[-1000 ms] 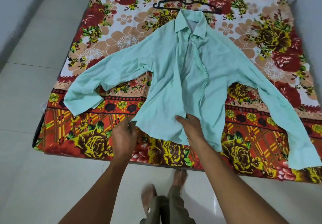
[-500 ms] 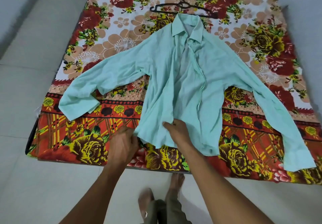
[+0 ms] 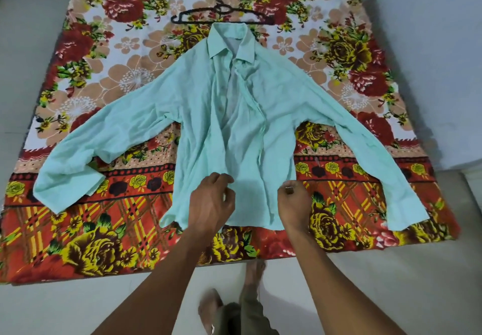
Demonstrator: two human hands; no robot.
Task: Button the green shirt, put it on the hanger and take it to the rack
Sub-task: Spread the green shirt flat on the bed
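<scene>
The pale green shirt point(image 3: 245, 126) lies face up on the flowered bedsheet point(image 3: 104, 230), sleeves spread left and right, its front placket partly open up to the collar. My left hand point(image 3: 211, 201) sits on the lower left front panel with fingers curled, pinching the cloth near the placket edge. My right hand point(image 3: 293, 201) grips the lower right front panel near the hem, fingers curled into the cloth. A black hanger point(image 3: 221, 15) lies flat just beyond the collar.
The mattress lies low on a pale tiled floor point(image 3: 52, 308), with a wall point(image 3: 430, 47) along its right side. My bare feet point(image 3: 211, 308) stand at the mattress's near edge. No rack is in view.
Both hands have shifted right along the hem: the left from the shirt's left corner to the placket, the right to the right front panel. The lower front now lies flatter.
</scene>
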